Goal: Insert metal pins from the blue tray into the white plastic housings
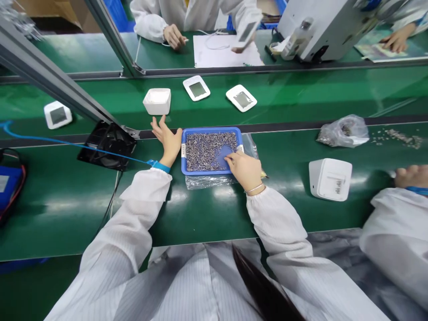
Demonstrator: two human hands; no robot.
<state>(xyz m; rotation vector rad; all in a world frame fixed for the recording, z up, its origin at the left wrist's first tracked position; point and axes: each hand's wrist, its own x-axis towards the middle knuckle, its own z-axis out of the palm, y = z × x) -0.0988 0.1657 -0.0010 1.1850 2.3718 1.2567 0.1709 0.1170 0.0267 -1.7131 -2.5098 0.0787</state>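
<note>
A blue tray (pixel 183 167) full of small metal screws (pixel 203 149) lies on a clear plastic bag (pixel 209 182) in front of me. My right hand (pixel 245 169) reaches over the tray's right side, thumb and fingers pinched together beside a bare patch of its floor. Whatever is between those fingertips is too small to make out. At the tray's left edge is my left hand (pixel 168 141), its fingers spread and holding nothing. Just beyond those fingertips, a white open-topped box (pixel 157 101) stands on the green belt.
White devices with grey screens (pixel 196 88) lie along the belt (pixel 284 93). A black fan (pixel 109 145) and metal post stand left. On the right are a white housing (pixel 330 179), a bag of small parts (pixel 344 130) and a co-worker's hand (pixel 413 176). Another person works opposite.
</note>
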